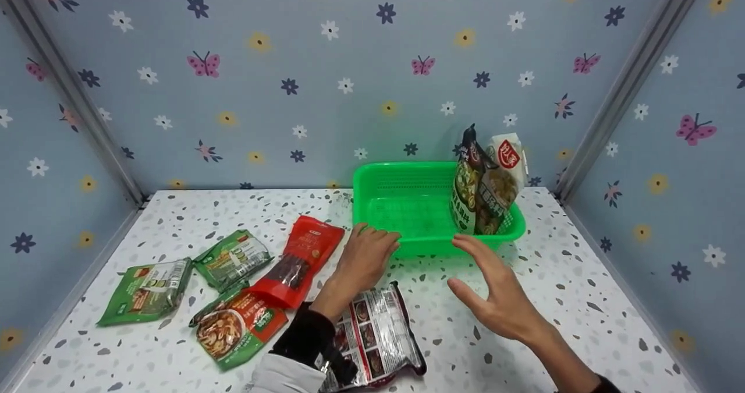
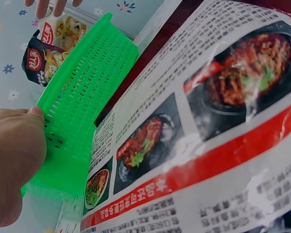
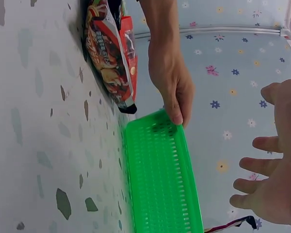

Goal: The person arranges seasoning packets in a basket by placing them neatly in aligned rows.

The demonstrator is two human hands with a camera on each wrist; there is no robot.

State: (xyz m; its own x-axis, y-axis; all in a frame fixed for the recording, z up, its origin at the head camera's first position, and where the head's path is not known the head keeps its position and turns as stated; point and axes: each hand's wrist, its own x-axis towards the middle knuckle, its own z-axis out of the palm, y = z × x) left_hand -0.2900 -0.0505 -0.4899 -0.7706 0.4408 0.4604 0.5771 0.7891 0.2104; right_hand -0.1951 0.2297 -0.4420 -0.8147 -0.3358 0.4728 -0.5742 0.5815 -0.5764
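Note:
A green plastic basket [image 1: 407, 246] stands at the back of the table, against the wall. My left hand [image 1: 362, 262] grips its near rim toward the left corner, the thumb and fingers over the edge in the right wrist view. Just short of the rim on the right, my right hand [image 1: 502, 300] is spread with thumb and fingers apart, holding nothing. Two seasoning pouches, one dark [image 1: 467, 189] and one with a white top [image 1: 505, 177], stand upright in the basket's right end. Beneath my left forearm lies a silvery-backed food packet [image 1: 378, 335], partly hidden by the sleeve.
Left of my left arm lie a red packet [image 1: 305, 247] with a clear window, an orange-and-green noodle-picture packet [image 1: 241, 329], and two green packets, one behind [image 1: 236, 256] and one farther left [image 1: 148, 294]. Flower-patterned walls [image 1: 326, 90] enclose the speckled table [image 1: 559, 323].

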